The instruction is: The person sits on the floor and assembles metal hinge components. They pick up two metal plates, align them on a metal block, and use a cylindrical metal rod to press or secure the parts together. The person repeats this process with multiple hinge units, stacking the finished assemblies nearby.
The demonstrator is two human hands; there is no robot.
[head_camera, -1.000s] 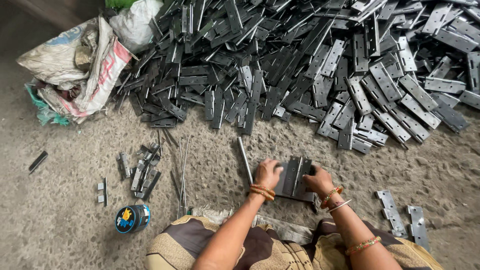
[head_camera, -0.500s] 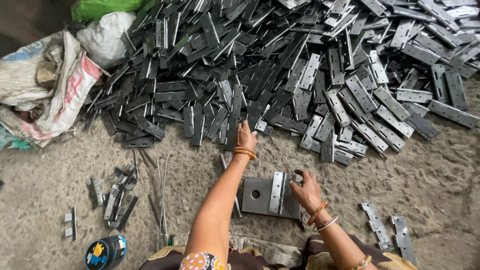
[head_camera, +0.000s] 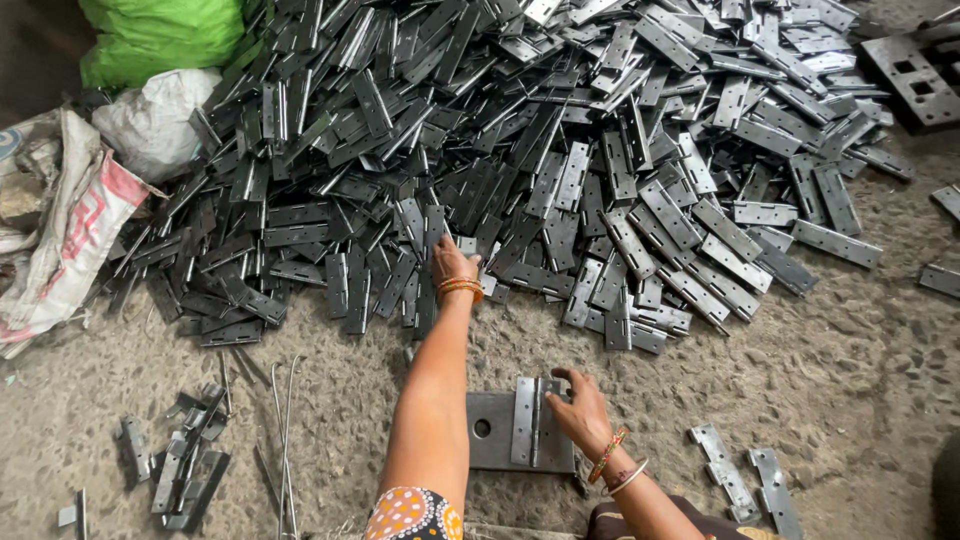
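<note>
Hinge: grey metal hinge, two flat leaves folded open around a middle knuckle, lying on a dark square plate on the floor, near its close edge.
Right hand: right hand, fingers curled on the hinge's right leaf, pinning it.
Left hand: left hand stretched out, fingers spread open on the hinge pile.
Around: loose hinges just right; sacks far left.

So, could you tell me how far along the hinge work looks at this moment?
Done: only a few hinges lie set aside at right. In hand: the right hand steadies a hinge on the flat steel block, while the left hand reaches into the pile. Left: the big heap of hinge leaves, nearly everything.
</note>
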